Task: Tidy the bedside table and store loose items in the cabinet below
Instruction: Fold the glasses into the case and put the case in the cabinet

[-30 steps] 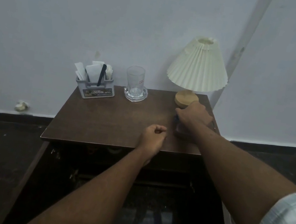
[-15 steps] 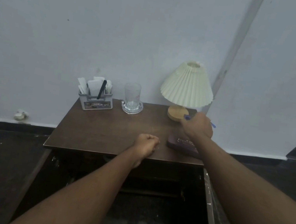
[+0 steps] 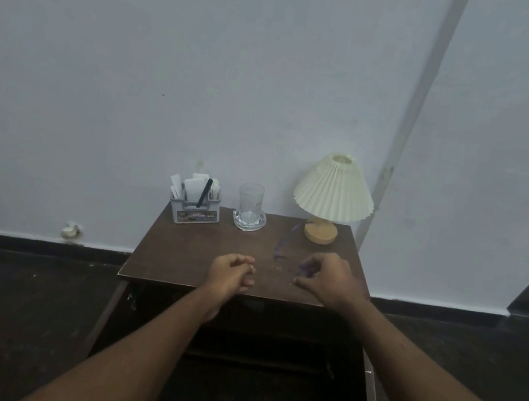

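The dark wooden bedside table (image 3: 188, 257) stands against the wall. My right hand (image 3: 330, 280) hovers over its right front part, fingers curled, pinching a thin blue-framed item (image 3: 283, 248) that looks like spectacles and is blurred. My left hand (image 3: 232, 273) is over the front edge at the middle, curled into a fist with nothing in it. Below the top, the cabinet (image 3: 263, 373) stands open and dark inside. The dark case seen earlier does not show.
At the back of the table stand a grey organiser (image 3: 193, 213) with papers and a black pen, a glass (image 3: 249, 205) on a clear coaster, and a pleated cream lamp (image 3: 334, 190) on a wooden base. Cabinet doors (image 3: 371, 390) swing out on both sides.
My right hand lifted the blue item off near the lamp base and drew it toward the table's front. The dark case is out of sight. The camera pulled back and tilted up.
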The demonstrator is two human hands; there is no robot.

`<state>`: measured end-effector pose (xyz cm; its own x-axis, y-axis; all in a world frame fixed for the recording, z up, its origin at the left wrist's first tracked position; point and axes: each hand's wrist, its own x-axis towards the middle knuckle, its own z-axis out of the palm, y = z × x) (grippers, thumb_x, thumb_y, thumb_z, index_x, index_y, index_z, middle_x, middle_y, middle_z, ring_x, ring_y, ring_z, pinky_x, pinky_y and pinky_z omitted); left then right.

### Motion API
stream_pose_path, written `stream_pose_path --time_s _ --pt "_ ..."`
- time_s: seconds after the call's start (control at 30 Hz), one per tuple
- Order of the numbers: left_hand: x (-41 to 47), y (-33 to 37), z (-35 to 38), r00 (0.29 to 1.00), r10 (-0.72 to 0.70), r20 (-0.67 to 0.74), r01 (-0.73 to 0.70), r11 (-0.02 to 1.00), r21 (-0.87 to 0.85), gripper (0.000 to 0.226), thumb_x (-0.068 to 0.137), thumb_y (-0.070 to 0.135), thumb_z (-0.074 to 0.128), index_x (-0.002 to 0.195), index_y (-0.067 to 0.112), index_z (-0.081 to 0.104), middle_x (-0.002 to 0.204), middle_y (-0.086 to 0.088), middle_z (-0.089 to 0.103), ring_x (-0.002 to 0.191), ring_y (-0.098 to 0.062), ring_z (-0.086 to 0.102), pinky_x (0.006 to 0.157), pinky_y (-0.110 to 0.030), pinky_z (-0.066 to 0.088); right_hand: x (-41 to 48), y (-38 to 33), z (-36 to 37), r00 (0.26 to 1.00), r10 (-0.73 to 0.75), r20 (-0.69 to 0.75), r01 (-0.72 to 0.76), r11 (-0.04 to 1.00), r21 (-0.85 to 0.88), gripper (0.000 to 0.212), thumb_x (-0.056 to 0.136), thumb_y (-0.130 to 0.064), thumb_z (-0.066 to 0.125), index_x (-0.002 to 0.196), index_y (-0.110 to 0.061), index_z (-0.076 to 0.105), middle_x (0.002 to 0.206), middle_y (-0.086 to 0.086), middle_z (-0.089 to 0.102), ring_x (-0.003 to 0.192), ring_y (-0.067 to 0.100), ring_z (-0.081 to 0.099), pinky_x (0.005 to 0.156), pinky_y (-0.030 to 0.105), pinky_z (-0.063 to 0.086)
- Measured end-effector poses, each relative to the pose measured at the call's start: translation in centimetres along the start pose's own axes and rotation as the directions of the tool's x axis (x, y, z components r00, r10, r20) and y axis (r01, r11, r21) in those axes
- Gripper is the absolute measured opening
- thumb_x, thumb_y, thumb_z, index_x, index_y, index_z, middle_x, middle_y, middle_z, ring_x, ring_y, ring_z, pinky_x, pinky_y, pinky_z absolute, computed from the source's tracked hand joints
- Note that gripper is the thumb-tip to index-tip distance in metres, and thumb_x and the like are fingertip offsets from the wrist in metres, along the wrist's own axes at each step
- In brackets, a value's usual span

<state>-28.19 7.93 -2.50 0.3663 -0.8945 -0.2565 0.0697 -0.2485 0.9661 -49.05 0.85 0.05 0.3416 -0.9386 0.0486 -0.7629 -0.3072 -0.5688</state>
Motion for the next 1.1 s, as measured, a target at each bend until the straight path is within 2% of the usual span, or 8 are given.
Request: stream_pose_path --time_s 0.13,0.33,0.5,0.67,0.73,0.83,1.0,1.1 --pt "-1.3 1.0 -1.6 0.991 0.130 -0.008 -0.130 0.991 -0.017 0.021 0.097 0.009 0.065 0.117 0.012 0.066 0.104 -0.006 0.072 0.086 -0.021 0.070 0.071 -0.025 0.059 -1.6 -2.3 0.1 0.977 -0.186 0.103 0.190 0.981 -0.029 0.024 0.075 -0.031 0.088 0.093 -0.028 0.072 0.083 -0.013 0.070 0.074 0.003 0.066 0.065 0.021 0.057" --pt "-2.1 1.3 -3.6 0.979 0.203 -0.028 -0.203 0.979 -0.009 0.015 0.091 0.002 0.071 0.100 0.013 0.073 0.098 -0.012 0.077 0.079 -0.013 0.077 0.069 -0.020 0.061 -1.8 -4.4 0.0 0.959 -0.263 0.111 0.253 0.963 0.094 0.029 0.070 -0.032 0.092 0.092 -0.034 0.073 0.087 -0.015 0.073 0.079 -0.001 0.068 0.068 0.022 0.056" --pt "-2.2 1.3 -4.8 0.970 0.186 -0.154 -0.206 0.970 -0.128 0.016 0.090 0.004 0.073 0.101 0.016 0.074 0.098 -0.007 0.079 0.086 -0.016 0.079 0.074 -0.026 0.063 -1.9 -4.6 0.0 0.986 -0.138 0.099 0.094 0.930 0.355 0.042 0.069 -0.028 0.092 0.107 -0.029 0.073 0.097 -0.009 0.076 0.088 0.008 0.072 0.077 0.028 0.061" --pt "-2.5 1.5 -5.7 0.954 0.174 -0.242 -0.216 0.963 -0.159 0.019 0.091 0.005 0.072 0.109 0.010 0.073 0.100 -0.007 0.077 0.089 -0.018 0.079 0.079 -0.031 0.064 -3.5 -4.9 -0.3 0.988 -0.112 0.111 -0.005 0.683 0.730 0.050 0.069 -0.013 0.092 0.114 -0.017 0.071 0.103 0.000 0.078 0.094 0.020 0.076 0.075 0.024 0.060" --pt "-2.6 1.5 -5.9 0.948 0.175 -0.264 -0.220 0.964 -0.150 0.020 0.091 0.005 0.071 0.110 0.010 0.072 0.100 -0.006 0.077 0.090 -0.018 0.078 0.080 -0.034 0.065 -4.0 -5.4 -0.3 0.975 -0.125 0.183 -0.067 0.620 0.782 0.059 0.065 -0.010 0.094 0.118 -0.016 0.069 0.108 0.003 0.077 0.095 0.023 0.076 0.080 0.030 0.061" --pt "-2.4 1.4 -5.8 0.944 0.189 -0.270 -0.238 0.958 -0.161 0.016 0.092 0.005 0.071 0.105 0.013 0.074 0.099 -0.006 0.077 0.090 -0.019 0.078 0.075 -0.028 0.064 -4.4 -6.2 0.2 0.968 -0.155 0.199 -0.057 0.633 0.772 0.054 0.066 -0.010 0.094 0.115 -0.012 0.070 0.108 0.005 0.077 0.095 0.024 0.076 0.080 0.034 0.063" --pt "-2.1 1.5 -6.1 0.936 0.297 -0.191 -0.303 0.953 -0.003 0.024 0.092 0.005 0.072 0.104 0.025 0.076 0.104 -0.005 0.078 0.090 -0.012 0.076 0.072 -0.019 0.060 -4.1 -6.8 0.6 0.994 -0.085 0.072 -0.016 0.532 0.847 0.038 0.075 -0.001 0.085 0.110 0.002 0.070 0.103 0.021 0.076 0.097 0.028 0.075 0.082 0.031 0.063" --pt "-2.3 1.6 -7.2 0.860 0.510 0.014 -0.483 0.806 0.343 0.041 0.091 0.008 0.073 0.097 0.049 0.074 0.101 0.009 0.075 0.088 -0.003 0.073 0.075 -0.013 0.058 -3.9 -6.6 0.3 0.995 -0.074 0.062 -0.016 0.508 0.861 0.045 0.075 0.002 0.084 0.117 0.000 0.067 0.104 0.017 0.077 0.099 0.028 0.075 0.083 0.030 0.062"
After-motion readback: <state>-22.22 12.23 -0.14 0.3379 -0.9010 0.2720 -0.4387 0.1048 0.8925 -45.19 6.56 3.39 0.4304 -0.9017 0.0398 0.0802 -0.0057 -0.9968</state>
